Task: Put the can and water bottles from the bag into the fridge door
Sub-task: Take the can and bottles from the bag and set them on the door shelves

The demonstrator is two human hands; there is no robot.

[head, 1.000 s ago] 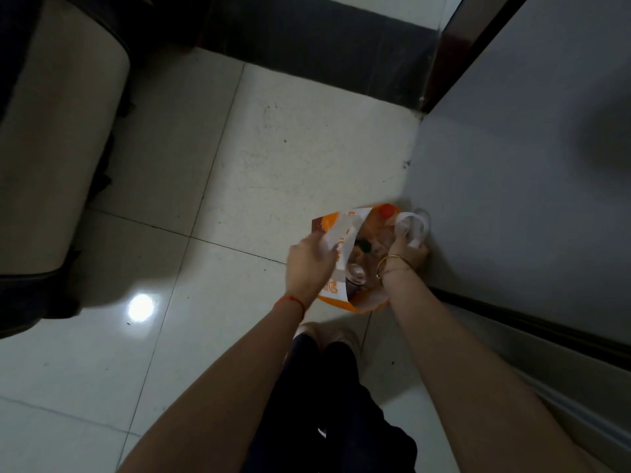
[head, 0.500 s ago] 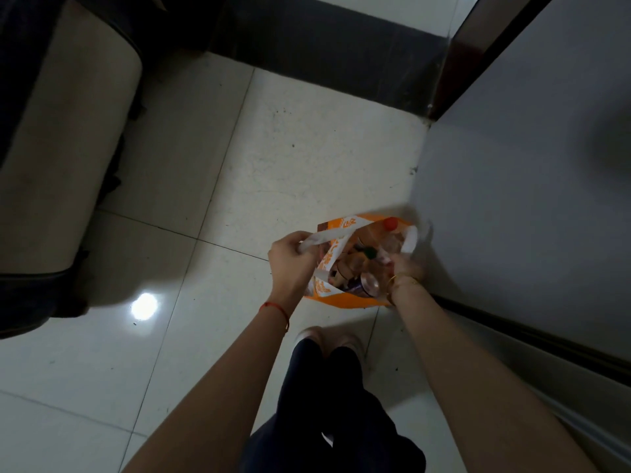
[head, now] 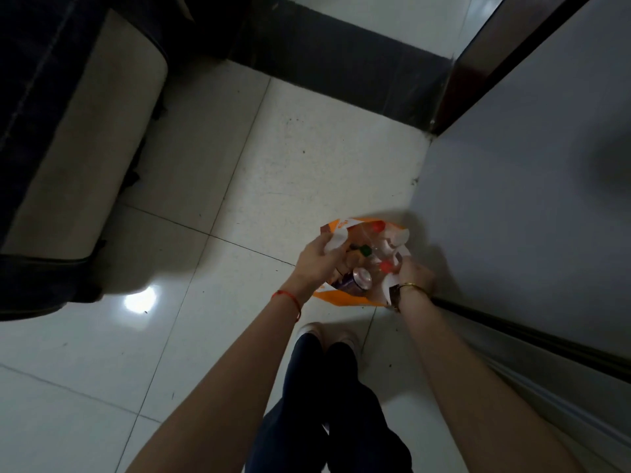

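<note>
An orange and white bag (head: 345, 299) stands on the tiled floor beside the grey fridge door (head: 532, 206). Its mouth is spread wide. Inside lies a purple can (head: 355, 280) with its silver top towards me, and clear water bottles with red caps (head: 386, 266), one cap at the far side (head: 377, 227), plus a green cap (head: 365, 250). My left hand (head: 316, 259) grips the bag's white left handle. My right hand (head: 415, 273) grips the bag's right edge, close to the fridge.
The fridge door is closed, its lower edge (head: 512, 331) running along the right. A beige and black sofa (head: 78, 148) fills the left. A dark skirting (head: 341, 70) lines the far wall. My legs and shoes (head: 327, 339) are just below the bag.
Both hands have pulled the bag's sides apart, so its mouth is wider. The can and bottle caps now show plainly. The view has shifted slightly.
</note>
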